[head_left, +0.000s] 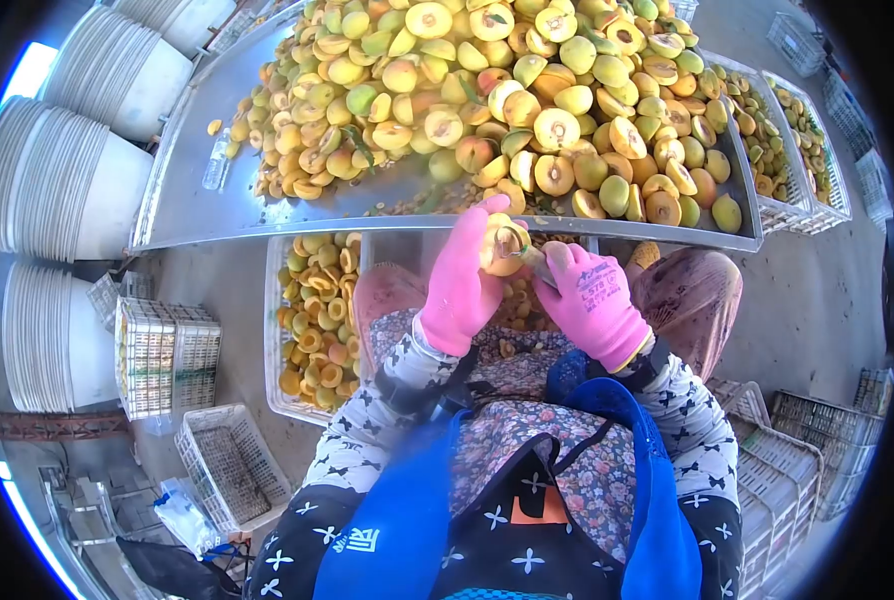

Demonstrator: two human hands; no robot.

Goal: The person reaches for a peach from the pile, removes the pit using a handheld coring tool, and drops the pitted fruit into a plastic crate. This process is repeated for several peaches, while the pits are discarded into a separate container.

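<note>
My left hand [457,295] is clamping a fruit [502,245], my right hand [592,300] gripping a blade [535,262]; slipping, it may be cutting that left hand.

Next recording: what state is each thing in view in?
left hand: gloved, closed on the held fruit
held fruit: cut open
right hand: gloved, closed on the metal tool
metal tool: tip against the held fruit
fruit pile: heaped on the metal table, whole and halved mixed
crate: holding halved fruit
water bottle: lying on its side
</note>
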